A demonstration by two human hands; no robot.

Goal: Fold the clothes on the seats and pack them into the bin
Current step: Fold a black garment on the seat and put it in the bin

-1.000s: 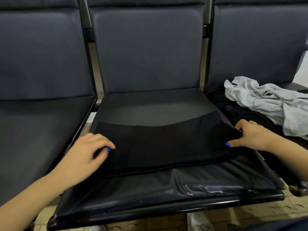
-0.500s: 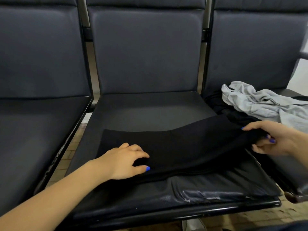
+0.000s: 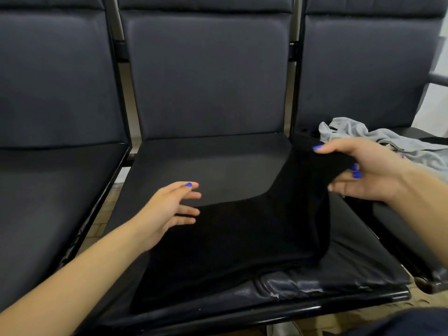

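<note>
Three dark padded seats stand in a row, and the middle seat serves as the landmark. On its cushion lies the black garment, spread across the front and right part of the seat, its near edge reaching almost to the front lip. The garment's right end is lifted off the cushion, so the cloth rises in a slope toward the seat's right edge.

Of the two hands, the right hand grips that raised end: thumb on top, fingers curled underneath, the fabric pinched between them just above the right edge of the middle seat. The left hand is over the left part of the same seat, fingers spread and fairly straight, holding nothing; its fingertips are at the garment's left edge, though I cannot tell whether they touch the cloth. Blue polish shows on the nails of both hands.

On the seat to the right of the middle seat lies a crumpled grey garment, resting partly on more dark cloth. The seat to the left carries nothing visible.
</note>
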